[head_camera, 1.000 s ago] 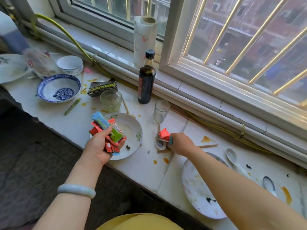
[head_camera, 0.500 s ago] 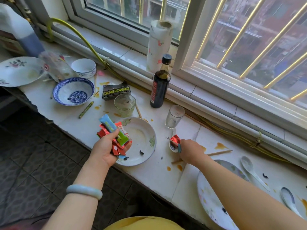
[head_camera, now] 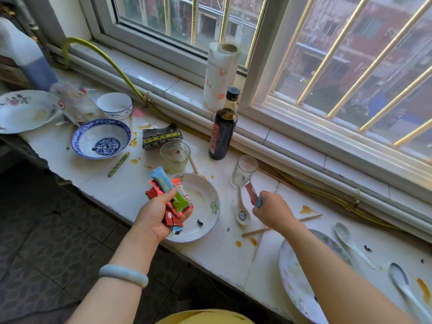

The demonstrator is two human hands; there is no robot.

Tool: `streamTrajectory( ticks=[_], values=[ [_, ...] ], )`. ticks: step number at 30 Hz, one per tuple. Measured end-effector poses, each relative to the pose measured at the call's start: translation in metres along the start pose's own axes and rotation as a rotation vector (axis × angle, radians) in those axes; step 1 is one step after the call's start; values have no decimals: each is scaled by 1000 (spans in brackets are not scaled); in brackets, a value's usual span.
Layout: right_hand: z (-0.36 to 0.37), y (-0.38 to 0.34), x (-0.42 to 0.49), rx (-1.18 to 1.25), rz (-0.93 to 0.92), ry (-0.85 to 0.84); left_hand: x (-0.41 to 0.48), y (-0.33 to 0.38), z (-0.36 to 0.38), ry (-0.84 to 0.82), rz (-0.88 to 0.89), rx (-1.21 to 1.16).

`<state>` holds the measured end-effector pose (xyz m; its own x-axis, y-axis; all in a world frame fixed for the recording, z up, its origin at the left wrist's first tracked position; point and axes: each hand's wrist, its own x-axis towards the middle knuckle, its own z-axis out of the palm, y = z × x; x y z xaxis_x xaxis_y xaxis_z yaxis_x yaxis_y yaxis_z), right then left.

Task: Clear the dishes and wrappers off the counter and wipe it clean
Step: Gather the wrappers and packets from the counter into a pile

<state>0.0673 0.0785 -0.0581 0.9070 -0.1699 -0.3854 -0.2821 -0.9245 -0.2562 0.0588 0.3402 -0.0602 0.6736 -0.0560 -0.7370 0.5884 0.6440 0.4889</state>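
The right hand (head_camera: pixel 272 211) curls its fingertips round a small red foil wrapper (head_camera: pixel 251 195), pinching it upright just above the handle of a white ceramic spoon (head_camera: pixel 242 212) and close beside the foot of a tall clear drinking glass (head_camera: pixel 244 170). The left hand (head_camera: pixel 154 218) is closed, thumb on top, round a crammed bunch of red, blue and green snack wrappers (head_camera: pixel 174 197), held over the near rim of a shallow white plate (head_camera: pixel 207 206) on the stained white stone counter (head_camera: pixel 222 256).

The bunch looks overfull. Slick foil could slide out from under the thumb as another piece is pushed in, and fall to the floor or into the plate's residue. A careless sweep of the right arm could topple the glass or the dark sauce bottle (head_camera: pixel 223 134) behind it.

A black-and-yellow packet (head_camera: pixel 161 137) and a thin green stick wrapper (head_camera: pixel 119 163) lie uncollected farther left.
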Motion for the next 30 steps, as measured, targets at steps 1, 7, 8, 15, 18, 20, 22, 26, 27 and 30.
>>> streamTrajectory(
  ticks=[1,7,8,15,18,20,22,26,27,30],
  values=[
    [-3,-4,-3,14,-7,6,0,-1,1,-9,-2,4],
    [-17,-32,-29,352,-51,-26,-7,-7,6,-46,-4,11],
    [-20,-39,-34,410,-81,-47,-11,-9,6,-45,5,6],
    [-37,-90,-62,649,-221,-253,-43,-27,-3,-43,44,-8],
    [-36,-103,-71,641,-275,-316,-57,-34,-11,-68,67,-33],
    [-33,-109,-78,609,-325,-345,-68,-40,-15,-100,88,-49],
    [-28,-114,-86,573,-364,-396,-78,-46,-20,-131,117,-50],
    [-13,-122,-95,463,-421,-448,-92,-56,-29,-91,171,-68],
    [-9,-124,-98,444,-445,-451,-96,-58,-32,-68,178,-76],
    [2,-130,-105,386,-519,-463,-106,-65,-44,-18,203,-100]
  ],
)
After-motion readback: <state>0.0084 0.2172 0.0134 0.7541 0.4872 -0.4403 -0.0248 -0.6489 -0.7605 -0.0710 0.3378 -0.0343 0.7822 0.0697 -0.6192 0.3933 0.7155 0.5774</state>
